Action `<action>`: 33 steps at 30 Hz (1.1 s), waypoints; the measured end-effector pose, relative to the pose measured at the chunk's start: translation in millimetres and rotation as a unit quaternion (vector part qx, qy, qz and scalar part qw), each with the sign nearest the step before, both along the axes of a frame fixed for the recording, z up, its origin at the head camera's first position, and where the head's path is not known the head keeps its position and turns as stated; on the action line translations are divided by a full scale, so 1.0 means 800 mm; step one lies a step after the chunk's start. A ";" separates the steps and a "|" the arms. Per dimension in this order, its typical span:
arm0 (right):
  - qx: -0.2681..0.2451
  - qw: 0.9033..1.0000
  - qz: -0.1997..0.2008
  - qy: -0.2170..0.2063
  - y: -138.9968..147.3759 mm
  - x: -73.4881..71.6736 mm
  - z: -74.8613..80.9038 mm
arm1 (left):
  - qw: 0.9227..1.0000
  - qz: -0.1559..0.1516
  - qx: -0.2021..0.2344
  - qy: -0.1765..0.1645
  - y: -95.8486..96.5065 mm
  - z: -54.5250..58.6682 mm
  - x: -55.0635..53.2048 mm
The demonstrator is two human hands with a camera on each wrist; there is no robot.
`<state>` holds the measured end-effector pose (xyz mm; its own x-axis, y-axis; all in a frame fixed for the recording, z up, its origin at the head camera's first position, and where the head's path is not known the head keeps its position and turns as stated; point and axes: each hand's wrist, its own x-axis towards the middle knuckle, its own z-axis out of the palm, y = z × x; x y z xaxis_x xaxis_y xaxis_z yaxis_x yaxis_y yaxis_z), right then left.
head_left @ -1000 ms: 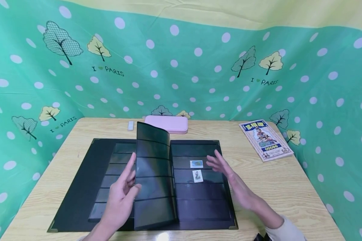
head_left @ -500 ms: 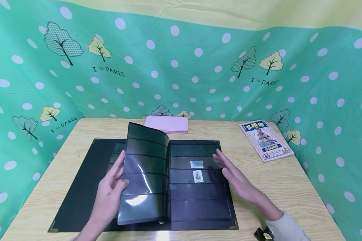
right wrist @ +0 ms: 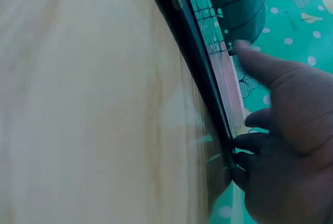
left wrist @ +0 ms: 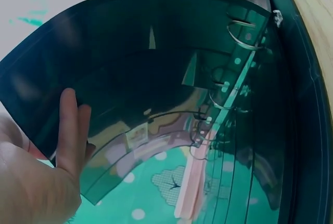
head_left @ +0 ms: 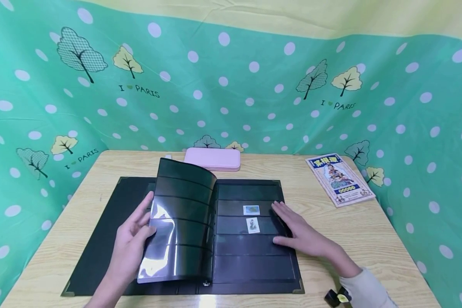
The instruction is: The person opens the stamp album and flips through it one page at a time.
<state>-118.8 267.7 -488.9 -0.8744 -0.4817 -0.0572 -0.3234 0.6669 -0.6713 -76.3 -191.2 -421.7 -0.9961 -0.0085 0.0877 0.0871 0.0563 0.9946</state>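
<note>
An open black stamp album [head_left: 254, 267] with ring binding lies on the table. My left hand [head_left: 128, 244] pinches the outer edge of a raised, curved black page [head_left: 185, 222] between thumb and fingers, left of the rings. In the left wrist view the page [left wrist: 140, 42] bends away from the metal rings [left wrist: 244, 39]. My right hand [head_left: 302, 233], fingers extended, rests at the right edge of the album's right page. Two stamps sit in that page's strips: a blue one [head_left: 251, 210] and, below it, a pale one with a figure [head_left: 253, 225].
Behind the album lies a pink case [head_left: 212, 159], with a small white object [head_left: 168, 156] partly hidden behind the raised page. At the back right is a booklet [head_left: 339, 179] with an illustrated cover. Green dotted cloth [head_left: 250, 102] hangs around the table.
My left hand has carried the page leftward and lower, uncovering the binding. My right hand, held above the right page earlier, has come down onto its edge.
</note>
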 end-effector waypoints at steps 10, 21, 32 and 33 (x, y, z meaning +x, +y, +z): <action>0.048 0.998 0.020 0.030 0.000 0.000 -0.006 | 0.996 -0.026 0.078 -0.017 -0.002 0.009 -0.005; 0.048 0.998 0.018 0.023 -0.001 0.002 -0.004 | 0.999 0.019 -0.017 -0.028 -0.038 0.021 -0.016; 0.043 0.999 0.018 0.026 -0.002 0.002 -0.005 | 0.993 0.020 -0.092 -0.071 -0.089 0.004 -0.021; 0.043 0.999 0.018 0.026 -0.002 0.002 -0.005 | 0.990 0.022 -0.122 -0.071 -0.092 0.002 -0.021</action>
